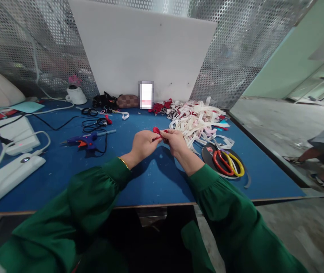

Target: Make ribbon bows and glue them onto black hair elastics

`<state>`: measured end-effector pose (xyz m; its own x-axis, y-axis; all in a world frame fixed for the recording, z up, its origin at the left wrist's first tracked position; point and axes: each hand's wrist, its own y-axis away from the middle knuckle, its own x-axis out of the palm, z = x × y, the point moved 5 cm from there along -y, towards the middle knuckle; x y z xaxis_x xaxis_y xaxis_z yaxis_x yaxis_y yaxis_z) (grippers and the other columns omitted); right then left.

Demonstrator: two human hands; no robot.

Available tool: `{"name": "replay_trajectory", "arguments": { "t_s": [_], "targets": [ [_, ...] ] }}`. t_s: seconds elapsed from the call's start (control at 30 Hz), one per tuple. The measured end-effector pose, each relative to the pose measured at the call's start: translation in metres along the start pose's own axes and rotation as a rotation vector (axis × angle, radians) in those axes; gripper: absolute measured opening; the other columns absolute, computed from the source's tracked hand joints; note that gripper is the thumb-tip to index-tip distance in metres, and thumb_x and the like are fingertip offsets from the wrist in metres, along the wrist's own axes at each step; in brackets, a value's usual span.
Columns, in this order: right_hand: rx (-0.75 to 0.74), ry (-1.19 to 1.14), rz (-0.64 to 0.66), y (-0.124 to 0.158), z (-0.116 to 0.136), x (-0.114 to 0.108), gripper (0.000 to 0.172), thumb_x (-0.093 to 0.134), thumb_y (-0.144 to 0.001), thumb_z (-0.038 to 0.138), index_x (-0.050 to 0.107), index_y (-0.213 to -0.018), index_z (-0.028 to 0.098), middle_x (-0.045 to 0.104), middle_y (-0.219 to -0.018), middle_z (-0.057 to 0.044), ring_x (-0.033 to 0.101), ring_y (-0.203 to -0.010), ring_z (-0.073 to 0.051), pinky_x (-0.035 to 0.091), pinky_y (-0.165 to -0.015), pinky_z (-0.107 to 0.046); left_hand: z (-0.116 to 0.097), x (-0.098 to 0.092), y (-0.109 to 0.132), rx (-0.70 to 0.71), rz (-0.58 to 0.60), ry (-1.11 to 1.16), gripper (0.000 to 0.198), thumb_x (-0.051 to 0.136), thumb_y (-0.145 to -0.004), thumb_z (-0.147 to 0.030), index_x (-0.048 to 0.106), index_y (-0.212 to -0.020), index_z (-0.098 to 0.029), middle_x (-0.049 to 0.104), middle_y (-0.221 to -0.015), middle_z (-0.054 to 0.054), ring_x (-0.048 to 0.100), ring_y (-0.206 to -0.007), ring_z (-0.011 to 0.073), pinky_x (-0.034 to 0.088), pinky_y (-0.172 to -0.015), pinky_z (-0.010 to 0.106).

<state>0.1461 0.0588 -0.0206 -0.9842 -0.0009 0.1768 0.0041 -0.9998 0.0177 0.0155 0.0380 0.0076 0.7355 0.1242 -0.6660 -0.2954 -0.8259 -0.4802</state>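
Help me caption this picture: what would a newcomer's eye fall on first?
Probably the red scrap at centre, pinched by the left hand and right hand over the blue table. Next, perhaps, the heap of pale and red strips beyond the hands, then red and yellow scissor handles to the right.

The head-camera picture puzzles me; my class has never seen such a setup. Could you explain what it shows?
There is no robot here. One camera, worn on a person's head, looks forward and down at their own bare hands. The left hand and right hand meet mid-picture, pinching a small red piece, probably fabric. Below is a blue table. On it, a blue glue gun lies to the left; a heap of pale and red strips and red and yellow scissor handles lie to the right.
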Motion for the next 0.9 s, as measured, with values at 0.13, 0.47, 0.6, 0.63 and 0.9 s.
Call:
{"name": "replay_trajectory", "arguments": {
  "t_s": [0.13, 0.47, 0.6, 0.63, 0.9],
  "targets": [
    [-0.077, 0.028, -0.004, 0.001, 0.009, -0.002, 0.029, 0.078, -0.061, 0.043, 0.062, -0.063, 0.019, 0.055, -0.054, 0.004, 0.042, -0.053, -0.009, 0.032, -0.054, -0.026, 0.009, 0.006, 0.001, -0.178, -0.02, 0.302, 0.022, 0.066, -0.084, -0.034, 0.078, -0.074, -0.019, 0.074, -0.074, 0.005, 0.063, -0.072, 0.0192, 0.041, -0.07, 0.029],
    [-0.17, 0.201, 0.058, 0.0, 0.016, 0.0, 0.024, 0.072, -0.069, 0.042, 0.064, -0.068, 0.019, 0.058, -0.056, 0.003, 0.049, -0.055, -0.011, 0.037, -0.057, -0.028, 0.027, 0.009, 0.005, -0.65, -0.196, 0.878, 0.035, 0.086, -0.061, -0.045, 0.076, -0.071, -0.013, 0.07, -0.066, 0.004, 0.058, -0.065, 0.014, 0.041, -0.064, 0.026],
    [-0.21, 0.24, 0.029, 0.0, 0.019, -0.003, 0.024, 0.072, -0.07, 0.042, 0.063, -0.072, 0.02, 0.058, -0.058, 0.003, 0.051, -0.057, -0.013, 0.039, -0.058, -0.028, 0.027, 0.011, 0.005, -0.651, -0.19, 0.938, 0.03, 0.086, -0.061, -0.04, 0.073, -0.067, -0.013, 0.068, -0.065, 0.003, 0.057, -0.064, 0.013, 0.043, -0.066, 0.026],
    [-0.217, 0.247, 0.035, 0.0, 0.02, -0.004, 0.024, 0.072, -0.07, 0.042, 0.062, -0.07, 0.02, 0.058, -0.058, 0.003, 0.051, -0.057, -0.012, 0.038, -0.058, -0.028, 0.026, 0.012, 0.005, -0.649, -0.176, 0.96, 0.03, 0.086, -0.061, -0.039, 0.072, -0.065, -0.013, 0.068, -0.064, 0.003, 0.056, -0.063, 0.0125, 0.044, -0.066, 0.026],
    [-0.203, 0.26, 0.067, 0.001, 0.019, -0.003, 0.024, 0.068, -0.073, 0.043, 0.061, -0.071, 0.02, 0.057, -0.056, 0.004, 0.048, -0.054, -0.011, 0.038, -0.055, -0.026, 0.021, 0.022, 0.008, -0.697, -0.061, 1.122, 0.039, 0.089, -0.06, -0.045, 0.069, -0.073, -0.014, 0.066, -0.068, 0.002, 0.06, -0.062, 0.0114, 0.049, -0.069, 0.027]
  ]
}}
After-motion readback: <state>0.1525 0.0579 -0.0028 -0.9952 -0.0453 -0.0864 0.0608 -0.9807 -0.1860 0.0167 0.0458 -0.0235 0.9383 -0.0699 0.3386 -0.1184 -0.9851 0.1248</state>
